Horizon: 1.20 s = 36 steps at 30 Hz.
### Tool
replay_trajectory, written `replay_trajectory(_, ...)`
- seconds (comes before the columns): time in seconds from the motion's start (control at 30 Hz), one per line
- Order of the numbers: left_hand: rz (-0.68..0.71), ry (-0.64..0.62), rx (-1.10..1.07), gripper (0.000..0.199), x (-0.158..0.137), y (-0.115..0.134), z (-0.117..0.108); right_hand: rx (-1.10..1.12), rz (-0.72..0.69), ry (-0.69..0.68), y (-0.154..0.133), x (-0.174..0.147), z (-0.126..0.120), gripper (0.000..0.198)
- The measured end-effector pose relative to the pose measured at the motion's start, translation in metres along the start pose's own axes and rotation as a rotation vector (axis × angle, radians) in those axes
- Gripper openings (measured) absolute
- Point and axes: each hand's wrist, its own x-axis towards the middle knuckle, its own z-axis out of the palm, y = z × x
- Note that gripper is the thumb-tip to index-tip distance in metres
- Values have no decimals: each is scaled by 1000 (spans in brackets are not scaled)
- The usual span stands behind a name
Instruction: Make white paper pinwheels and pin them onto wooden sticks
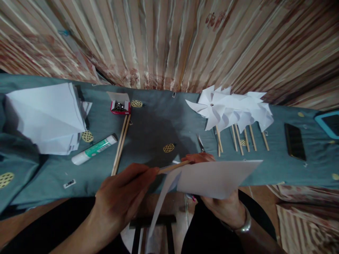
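Close to my body, over the front edge of the cloth, my left hand (125,194) is closed around one end of a wooden stick (174,166). The stick's other end reaches the fingers of my right hand (225,210), behind a white paper pinwheel (214,178). My right hand grips this paper from behind and below, so most of its fingers are hidden. One flat blade points right, and another strip hangs down between my hands. Just beyond my right fingers lie scissors (201,144), their handles partly covered.
Several finished paper pinwheels (238,109) lie at the back right, left of a dark phone (295,141) and a blue-edged device (328,123). Leftward are an opened box of pins (120,107), two loose sticks (121,144), a glue stick (95,149) and stacked white paper (47,116).
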Motion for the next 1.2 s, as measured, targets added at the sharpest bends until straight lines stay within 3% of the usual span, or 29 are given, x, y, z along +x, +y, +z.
replay_trajectory(0.13, 13, 69, -74, 24, 10, 0, 3, -78, -58, 13, 2, 7, -8, 46)
replay_trajectory(0.23, -16, 120, -138, 25, 16, 8, 3, -78, -85, -24, -2, 15, -23, 32)
replay_trajectory(0.37, -83, 167, -262, 26, 0, 27, 4, -30, -19, -181, -19, 20, -44, 20)
replay_trajectory(0.43, -212, 171, -346, 28, -19, 37, 10, -22, 28, -315, -27, 21, -47, 17)
replay_trajectory(0.57, -558, 203, -530, 25, -61, 46, 32, -38, 42, -580, -35, 24, -29, 17)
replay_trajectory(0.67, -871, 296, -776, 23, -84, 43, 56, -37, 49, -725, -36, 33, -5, 19)
replay_trajectory(0.77, -965, 327, -854, 35, -99, 37, 78, -116, 24, -872, -36, 47, 15, 23)
replay_trajectory(0.9, -1056, 348, -978, 37, -105, 33, 94, -185, -14, -991, -37, 65, 32, 20)
replay_trajectory(1.2, -1208, 391, -1222, 39, -98, 40, 93, -205, -102, -1044, -33, 81, 42, 17)
